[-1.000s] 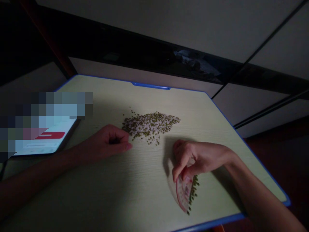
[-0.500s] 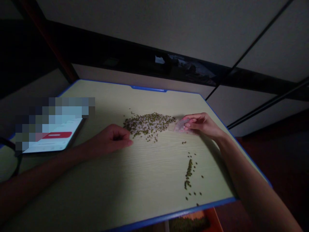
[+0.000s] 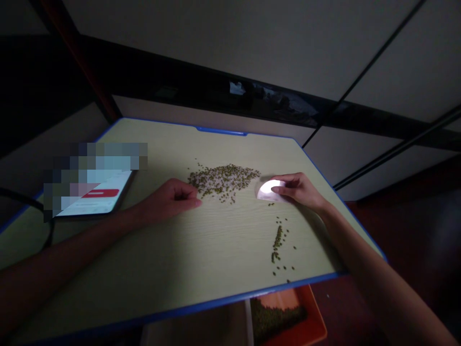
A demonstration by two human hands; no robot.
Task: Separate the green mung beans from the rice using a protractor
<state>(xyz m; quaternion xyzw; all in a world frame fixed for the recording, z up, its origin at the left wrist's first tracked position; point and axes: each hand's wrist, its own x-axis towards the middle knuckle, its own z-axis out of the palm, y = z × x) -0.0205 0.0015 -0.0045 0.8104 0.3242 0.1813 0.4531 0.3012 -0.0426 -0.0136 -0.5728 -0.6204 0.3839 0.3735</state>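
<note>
My right hand (image 3: 300,190) pinches a clear, half-round plastic protractor (image 3: 264,195) between thumb and fingers. Bright glare covers most of the protractor, which is held low over the table just right of a pile of green beans mixed with small whitish grains (image 3: 225,180). My left hand (image 3: 176,196) rests at the pile's left end with its fingers curled in, and nothing shows in it. Nearer the front edge lies a narrow line of green beans (image 3: 277,238), with several loose ones scattered around it.
The pale table (image 3: 151,269) has a blue rim. On its left stands a lit tablet (image 3: 97,204), partly blurred out, with a dark cable (image 3: 50,230) beside it. Below the front edge are an orange bin (image 3: 317,322) holding green beans and a pale container (image 3: 201,322). Cabinet panels (image 3: 378,154) stand behind.
My right hand has carried the protractor from the front beans up to the right end of the pile, uncovering the line of beans. My left hand stays by the pile. The view has shifted slightly.
</note>
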